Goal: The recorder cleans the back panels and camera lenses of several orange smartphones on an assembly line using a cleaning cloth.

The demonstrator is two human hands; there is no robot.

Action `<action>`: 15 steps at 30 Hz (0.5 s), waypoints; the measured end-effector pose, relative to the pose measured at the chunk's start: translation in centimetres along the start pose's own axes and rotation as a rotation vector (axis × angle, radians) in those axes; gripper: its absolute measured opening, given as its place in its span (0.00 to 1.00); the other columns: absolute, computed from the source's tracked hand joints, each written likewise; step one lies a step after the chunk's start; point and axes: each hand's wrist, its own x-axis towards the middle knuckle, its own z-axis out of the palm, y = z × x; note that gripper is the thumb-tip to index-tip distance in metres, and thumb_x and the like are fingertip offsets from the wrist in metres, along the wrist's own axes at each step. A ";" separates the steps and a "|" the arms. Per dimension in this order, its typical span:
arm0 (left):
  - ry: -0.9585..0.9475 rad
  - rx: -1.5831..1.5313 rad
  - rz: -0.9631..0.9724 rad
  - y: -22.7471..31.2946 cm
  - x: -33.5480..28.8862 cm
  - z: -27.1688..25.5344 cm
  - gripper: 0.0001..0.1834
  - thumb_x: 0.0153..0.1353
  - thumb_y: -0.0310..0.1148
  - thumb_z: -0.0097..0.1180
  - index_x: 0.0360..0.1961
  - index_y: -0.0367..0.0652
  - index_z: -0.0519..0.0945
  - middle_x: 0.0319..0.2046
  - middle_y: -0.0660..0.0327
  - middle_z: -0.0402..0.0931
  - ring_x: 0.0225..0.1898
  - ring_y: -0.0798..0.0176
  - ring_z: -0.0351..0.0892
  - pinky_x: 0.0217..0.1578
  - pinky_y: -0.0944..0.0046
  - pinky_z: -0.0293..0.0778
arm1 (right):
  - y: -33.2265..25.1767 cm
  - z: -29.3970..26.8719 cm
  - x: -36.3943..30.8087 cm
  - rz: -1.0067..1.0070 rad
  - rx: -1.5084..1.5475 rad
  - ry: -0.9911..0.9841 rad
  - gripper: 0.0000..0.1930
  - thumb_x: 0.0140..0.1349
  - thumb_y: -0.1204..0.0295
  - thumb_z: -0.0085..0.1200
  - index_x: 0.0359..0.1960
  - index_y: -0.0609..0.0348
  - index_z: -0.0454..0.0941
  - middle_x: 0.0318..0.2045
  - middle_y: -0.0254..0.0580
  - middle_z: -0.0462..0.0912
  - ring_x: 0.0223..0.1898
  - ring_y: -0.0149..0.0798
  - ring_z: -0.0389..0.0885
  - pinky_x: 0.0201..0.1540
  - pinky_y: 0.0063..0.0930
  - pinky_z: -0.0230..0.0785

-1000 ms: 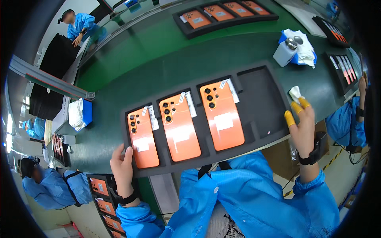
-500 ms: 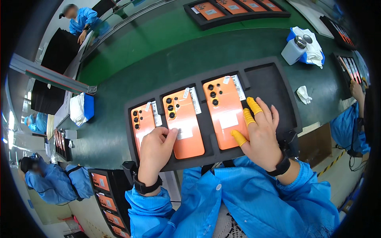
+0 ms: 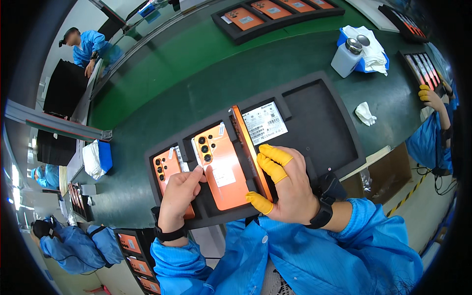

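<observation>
Two hands work one black foam tray (image 3: 314,98); right hand (image 3: 290,189) grips an orange phone (image 3: 250,150) tilted on edge above its slot; left hand (image 3: 179,196), fingers loosely curled, steadies the middle phone (image 3: 221,167); a slip could drop it.

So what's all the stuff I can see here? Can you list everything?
Foam tray: one, black, on the green table right in front of the person.
Orange phones: three in that tray; left one lying flat, middle one flat, right one tipped up on its edge.
White label sheet: one, in the slot under the tipped phone.
Green table: one, across the middle.
White bottle: one, upper right, beside white cloths on a blue pad.
Crumpled white wipe: one, right of the tray.
Far tray of orange phones: one, top.
Co-workers in blue coats: several, around the edges.
Left hand: bare, on the left and middle phones.
Right hand: yellow finger covers, holding the tipped phone.
</observation>
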 end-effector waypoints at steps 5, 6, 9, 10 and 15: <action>-0.046 -0.004 -0.030 0.8 0.1 0.2 0.19 0.67 0.44 0.52 0.30 0.39 0.80 0.15 0.73 0.64 0.15 0.79 0.57 0.16 0.76 0.50 | 0.1 0.2 0.0 -0.008 0.008 0.005 0.31 0.53 0.57 0.64 0.50 0.70 0.71 0.51 0.56 0.71 0.52 0.57 0.70 0.56 0.50 0.60; -0.046 -0.003 -0.028 0.9 0.0 0.4 0.19 0.67 0.44 0.52 0.30 0.39 0.80 0.15 0.73 0.64 0.15 0.79 0.57 0.16 0.76 0.50 | 0.2 0.3 0.0 -0.006 0.011 0.005 0.31 0.53 0.57 0.64 0.51 0.69 0.71 0.52 0.56 0.71 0.51 0.57 0.70 0.56 0.50 0.60; -0.022 0.132 0.130 0.8 -0.4 2.0 0.15 0.68 0.39 0.51 0.37 0.36 0.79 0.23 0.69 0.73 0.23 0.78 0.69 0.26 0.77 0.64 | 0.3 0.3 0.1 -0.012 0.019 0.004 0.33 0.51 0.55 0.65 0.52 0.68 0.71 0.52 0.56 0.71 0.51 0.57 0.70 0.56 0.50 0.60; -0.008 -0.026 0.232 0.8 -0.5 2.9 0.12 0.69 0.36 0.51 0.35 0.36 0.76 0.25 0.68 0.74 0.26 0.77 0.70 0.28 0.75 0.66 | 0.2 0.3 0.2 -0.021 0.024 0.005 0.35 0.50 0.54 0.66 0.52 0.68 0.71 0.52 0.55 0.70 0.51 0.57 0.70 0.56 0.50 0.60; 0.071 -0.347 0.329 0.2 -1.7 3.2 0.11 0.70 0.27 0.45 0.49 0.31 0.71 0.41 0.59 0.79 0.41 0.71 0.77 0.42 0.71 0.72 | -0.5 -0.3 0.5 0.010 0.010 -0.039 0.39 0.45 0.48 0.68 0.53 0.65 0.72 0.51 0.52 0.71 0.52 0.55 0.70 0.55 0.48 0.60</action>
